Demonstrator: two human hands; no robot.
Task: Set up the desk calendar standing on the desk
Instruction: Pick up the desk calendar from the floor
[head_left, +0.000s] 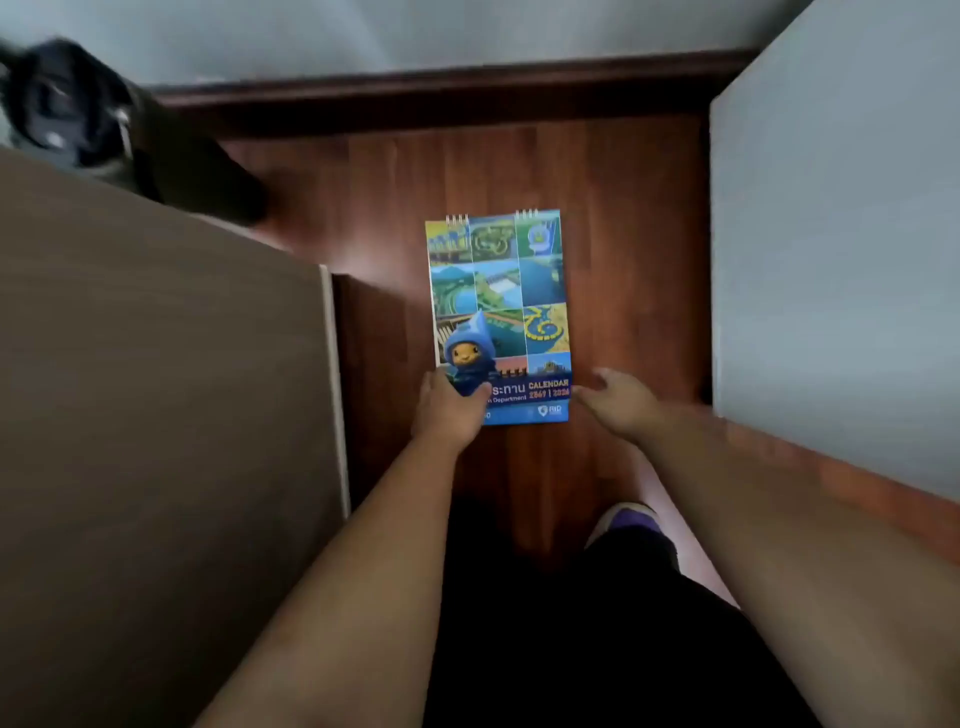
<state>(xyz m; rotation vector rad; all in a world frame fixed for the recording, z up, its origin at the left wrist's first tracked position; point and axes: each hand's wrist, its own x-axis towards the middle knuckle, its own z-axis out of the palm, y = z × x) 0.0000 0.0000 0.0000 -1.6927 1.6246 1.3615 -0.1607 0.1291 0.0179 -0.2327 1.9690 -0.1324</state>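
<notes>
A spiral-bound desk calendar (498, 312) with a blue photo cover and a cartoon mascot lies flat over the dark wooden floor, its wire binding at the far end. My left hand (451, 405) grips its near left corner, thumb on top of the cover. My right hand (618, 400) is at the near right corner, fingers spread, fingertips touching the edge of the calendar. Whether the calendar rests on the floor or is lifted a little, I cannot tell.
A brown desk top (156, 389) fills the left side. A pale grey wall or cabinet face (841, 260) stands on the right. A dark bag (78, 114) sits at the far left. My foot in a purple shoe (631, 522) is below.
</notes>
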